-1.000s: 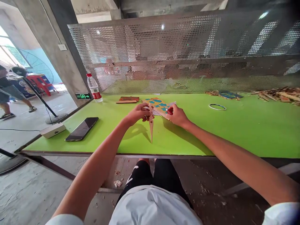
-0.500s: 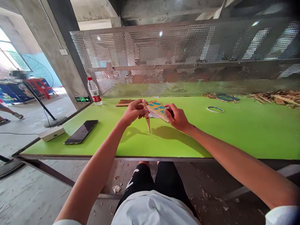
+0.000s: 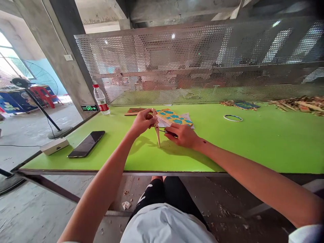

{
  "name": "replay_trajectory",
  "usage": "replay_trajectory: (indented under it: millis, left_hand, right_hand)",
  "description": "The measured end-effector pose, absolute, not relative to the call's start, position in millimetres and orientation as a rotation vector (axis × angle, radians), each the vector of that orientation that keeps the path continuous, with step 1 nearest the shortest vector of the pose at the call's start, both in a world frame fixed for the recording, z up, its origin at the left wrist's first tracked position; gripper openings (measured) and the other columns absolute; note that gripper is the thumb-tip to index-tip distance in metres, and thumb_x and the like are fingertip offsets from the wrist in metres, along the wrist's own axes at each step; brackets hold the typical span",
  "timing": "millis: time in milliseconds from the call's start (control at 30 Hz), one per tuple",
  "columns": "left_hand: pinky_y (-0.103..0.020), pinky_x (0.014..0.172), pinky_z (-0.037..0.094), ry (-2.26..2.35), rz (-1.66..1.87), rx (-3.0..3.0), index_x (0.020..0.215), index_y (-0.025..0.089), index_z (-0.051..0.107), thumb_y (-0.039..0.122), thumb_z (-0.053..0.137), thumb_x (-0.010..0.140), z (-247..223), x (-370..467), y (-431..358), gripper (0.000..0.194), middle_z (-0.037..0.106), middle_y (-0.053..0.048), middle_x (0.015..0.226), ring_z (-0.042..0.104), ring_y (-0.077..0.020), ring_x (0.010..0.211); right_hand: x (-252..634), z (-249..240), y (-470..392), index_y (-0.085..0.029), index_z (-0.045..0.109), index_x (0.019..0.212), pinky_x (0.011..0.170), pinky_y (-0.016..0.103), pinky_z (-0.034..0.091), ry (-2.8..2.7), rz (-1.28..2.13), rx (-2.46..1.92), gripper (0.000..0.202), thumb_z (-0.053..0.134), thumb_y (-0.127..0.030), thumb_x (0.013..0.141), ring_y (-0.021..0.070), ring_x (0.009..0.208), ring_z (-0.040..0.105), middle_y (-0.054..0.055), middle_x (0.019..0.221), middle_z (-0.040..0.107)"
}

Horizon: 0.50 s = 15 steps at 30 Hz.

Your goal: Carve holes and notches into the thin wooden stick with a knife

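Note:
Pinched in my left hand [image 3: 143, 123] is a thin, pale wooden piece [image 3: 158, 135] with a notched top and a pointed lower end, held upright above the green table. My right hand [image 3: 182, 135] is closed around a small dark tool [image 3: 162, 131], whose thin tip reaches the wooden piece. Behind the hands, a yellow board with blue patches [image 3: 174, 117] lies on white paper [image 3: 189, 118]. Brown wooden strips [image 3: 131, 112] lie just behind my left hand.
On the left of the green table [image 3: 253, 145] are a phone [image 3: 86, 144], a white box [image 3: 54, 146] and a bottle [image 3: 101, 100]. A white ring [image 3: 233, 118] and wood scraps [image 3: 301, 105] lie to the right. A perforated metal screen [image 3: 177, 64] stands behind.
My right hand has moved left and slightly down, from beside the patterned board to the wooden piece, bringing the dark tool against it. The patterned board is more exposed. My left hand has shifted slightly left.

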State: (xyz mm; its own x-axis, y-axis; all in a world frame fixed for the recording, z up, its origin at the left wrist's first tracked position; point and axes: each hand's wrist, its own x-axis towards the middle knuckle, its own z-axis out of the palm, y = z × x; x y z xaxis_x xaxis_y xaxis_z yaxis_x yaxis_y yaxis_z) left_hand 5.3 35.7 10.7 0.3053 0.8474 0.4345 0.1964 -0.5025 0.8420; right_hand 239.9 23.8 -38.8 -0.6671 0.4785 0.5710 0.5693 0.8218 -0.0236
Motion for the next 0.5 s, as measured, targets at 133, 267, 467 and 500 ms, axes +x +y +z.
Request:
replay_trajectory:
  millis: [133, 267, 467, 500]
  left_hand:
    - [-0.017, 0.045, 0.044, 0.938, 1.216, 1.918, 0.103, 0.012, 0.061, 0.025, 0.062, 0.094, 11.1, 5.7, 35.2, 0.015, 0.06, 0.003, 0.072, 0.052, -0.0057, 0.051]
    - [-0.017, 0.046, 0.045, 0.957, 1.215, 1.936, 0.103, 0.012, 0.061, 0.026, 0.061, 0.095, 12.0, 6.4, 33.1, 0.016, 0.06, 0.003, 0.073, 0.052, -0.0059, 0.051]
    - [-0.018, 0.047, 0.046, 1.007, 1.217, 1.954, 0.1, 0.012, 0.061, 0.028, 0.06, 0.096, 11.9, 7.3, 32.9, 0.017, 0.059, 0.003, 0.074, 0.052, -0.0059, 0.052]
    - [-0.018, 0.047, 0.046, 1.018, 1.218, 1.957, 0.1, 0.012, 0.061, 0.028, 0.06, 0.096, 11.7, 7.4, 32.9, 0.017, 0.059, 0.003, 0.074, 0.052, -0.0059, 0.052]
  right_hand:
    - [241.4, -39.5, 25.0, -0.018, 0.063, 0.114, 0.08, 0.038, 0.056, -2.426, -0.252, -0.803, 0.026, 0.056, -0.036, 0.096, 0.0176, 0.09, 0.065, 0.007, 0.109, 0.066]
    - [240.4, -40.3, 24.1, -0.018, 0.063, 0.114, 0.08, 0.038, 0.056, -2.435, -0.275, -0.821, 0.026, 0.056, -0.036, 0.097, 0.0173, 0.089, 0.065, 0.007, 0.109, 0.066]
    - [240.7, -39.0, 24.3, -0.017, 0.063, 0.112, 0.079, 0.037, 0.056, -2.439, -0.296, -0.858, 0.025, 0.057, -0.035, 0.096, 0.0173, 0.089, 0.065, 0.007, 0.108, 0.066]
    - [240.9, -38.7, 24.2, -0.017, 0.063, 0.112, 0.079, 0.037, 0.056, -2.441, -0.299, -0.865, 0.025, 0.057, -0.035, 0.096, 0.0174, 0.089, 0.065, 0.007, 0.108, 0.066]
